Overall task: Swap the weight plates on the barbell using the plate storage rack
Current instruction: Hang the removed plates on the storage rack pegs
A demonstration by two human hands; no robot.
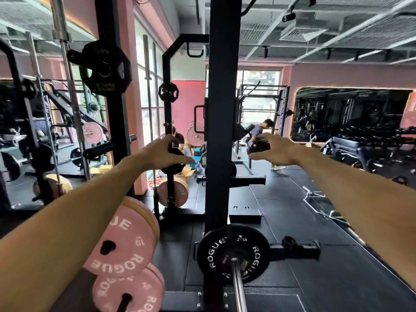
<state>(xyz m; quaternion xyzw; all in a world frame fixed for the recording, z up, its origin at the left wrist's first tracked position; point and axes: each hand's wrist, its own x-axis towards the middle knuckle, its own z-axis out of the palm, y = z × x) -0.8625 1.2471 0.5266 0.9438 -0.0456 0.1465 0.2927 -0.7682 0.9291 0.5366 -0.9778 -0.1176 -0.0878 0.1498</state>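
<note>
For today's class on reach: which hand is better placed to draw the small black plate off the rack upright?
Probably left: the left hand already touches the small black plate; the right hand hovers open, apart from it.

- A black weight plate [234,253] with white ROGUE lettering sits on the end of the barbell [237,287], facing us, close against the rack upright [221,122].
- The barbell sleeve is bare steel and runs toward the lower edge of view.
- Pink plates [126,242] with white ROGUE lettering hang on the storage rack at lower left, one stack above another [132,291], tilted.
- A small black plate [174,161] sits on a peg beside the upright.
</note>
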